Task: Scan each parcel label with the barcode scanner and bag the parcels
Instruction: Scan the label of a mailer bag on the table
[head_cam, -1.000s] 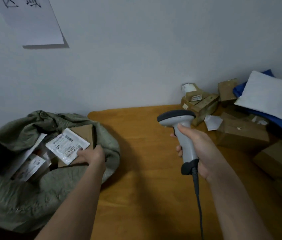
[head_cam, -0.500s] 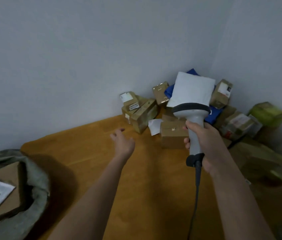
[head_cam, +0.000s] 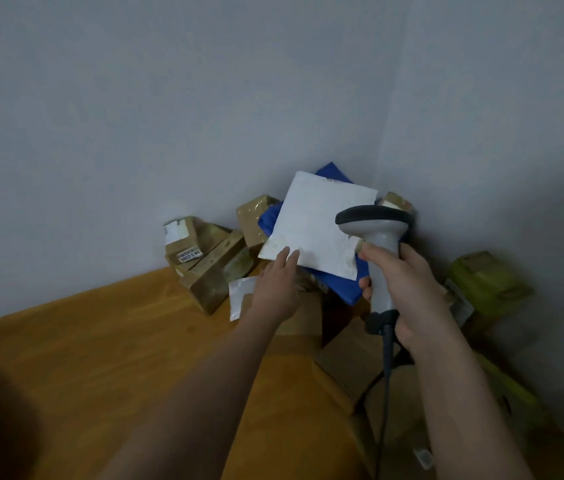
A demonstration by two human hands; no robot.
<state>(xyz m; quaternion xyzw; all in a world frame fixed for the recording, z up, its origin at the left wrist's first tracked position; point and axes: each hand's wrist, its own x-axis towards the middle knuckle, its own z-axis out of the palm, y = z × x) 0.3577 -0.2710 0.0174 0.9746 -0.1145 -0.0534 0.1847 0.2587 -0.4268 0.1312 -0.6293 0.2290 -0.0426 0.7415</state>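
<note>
A flat white parcel (head_cam: 315, 221) lies tilted on a blue parcel (head_cam: 342, 285) atop the pile in the room's corner. My left hand (head_cam: 278, 285) reaches out with straight fingers, its fingertips touching the white parcel's lower left edge. My right hand (head_cam: 405, 285) grips the handle of the grey barcode scanner (head_cam: 375, 233), held upright just right of the white parcel, its cable hanging down. The scanner head hides part of the pile behind it. The bag is out of view.
Several brown cardboard boxes (head_cam: 211, 268) are stacked against the wall at the far end of the orange table (head_cam: 100, 358). A small white envelope (head_cam: 240, 294) lies by them. More boxes (head_cam: 349, 365) and a yellow-green parcel (head_cam: 484, 282) crowd the right side.
The view has swung right, away from the green bag toward the corner pile. My left hand has left the bagged parcel and travelled across the table to the white parcel. The scanner stays gripped.
</note>
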